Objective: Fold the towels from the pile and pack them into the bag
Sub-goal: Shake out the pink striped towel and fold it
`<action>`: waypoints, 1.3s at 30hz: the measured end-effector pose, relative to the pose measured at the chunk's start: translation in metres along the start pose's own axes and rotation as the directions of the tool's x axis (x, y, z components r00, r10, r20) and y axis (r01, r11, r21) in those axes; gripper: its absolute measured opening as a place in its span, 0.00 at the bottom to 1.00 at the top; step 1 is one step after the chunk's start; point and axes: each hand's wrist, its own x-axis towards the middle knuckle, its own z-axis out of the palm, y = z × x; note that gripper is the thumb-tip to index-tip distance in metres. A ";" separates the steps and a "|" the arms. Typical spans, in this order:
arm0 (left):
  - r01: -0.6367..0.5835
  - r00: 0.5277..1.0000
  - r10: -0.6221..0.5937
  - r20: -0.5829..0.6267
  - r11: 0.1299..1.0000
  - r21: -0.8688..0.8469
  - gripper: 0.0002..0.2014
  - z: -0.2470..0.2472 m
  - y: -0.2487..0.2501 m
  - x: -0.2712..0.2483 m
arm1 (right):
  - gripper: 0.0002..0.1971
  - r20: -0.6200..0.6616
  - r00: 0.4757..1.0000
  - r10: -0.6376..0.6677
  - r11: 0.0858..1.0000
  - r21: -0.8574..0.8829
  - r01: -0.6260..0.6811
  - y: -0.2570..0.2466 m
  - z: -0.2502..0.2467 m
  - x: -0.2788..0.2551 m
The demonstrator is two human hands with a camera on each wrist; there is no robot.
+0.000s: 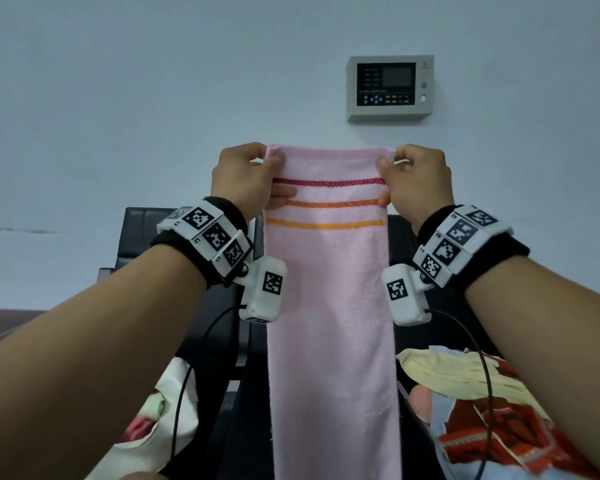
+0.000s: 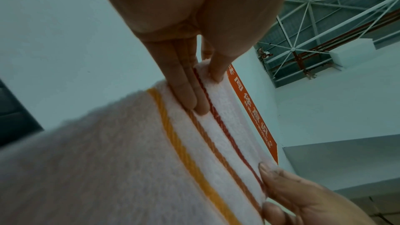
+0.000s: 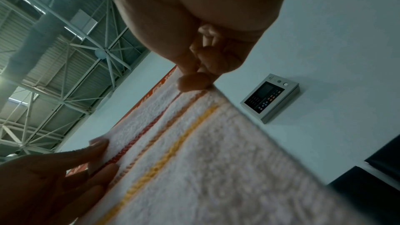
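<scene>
A pink towel (image 1: pixel 329 306) with a red, an orange and a yellow stripe near its top hangs straight down in front of me. My left hand (image 1: pixel 246 178) pinches its top left corner and my right hand (image 1: pixel 416 178) pinches its top right corner, both raised at chest height. The left wrist view shows the towel (image 2: pixel 108 168) with my left fingers (image 2: pixel 186 95) flat along the stripes and the thumb on the top band. My right fingers (image 3: pixel 194 79) curl over the towel (image 3: pixel 216 168) edge in the right wrist view. The towel's lower end runs out of view.
A black chair (image 1: pixel 187 271) stands behind the towel against a pale wall. A grey control panel (image 1: pixel 390 88) is mounted on the wall above. Patterned cloth lies at lower left (image 1: pixel 153 410) and lower right (image 1: pixel 482 410). Black cables hang from both wrist cameras.
</scene>
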 end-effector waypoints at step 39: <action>0.185 0.979 -0.201 0.034 0.947 0.264 0.11 0.045 -0.303 0.094 | 0.11 0.268 0.911 0.312 0.944 -0.191 -0.268 0.271 0.180 0.029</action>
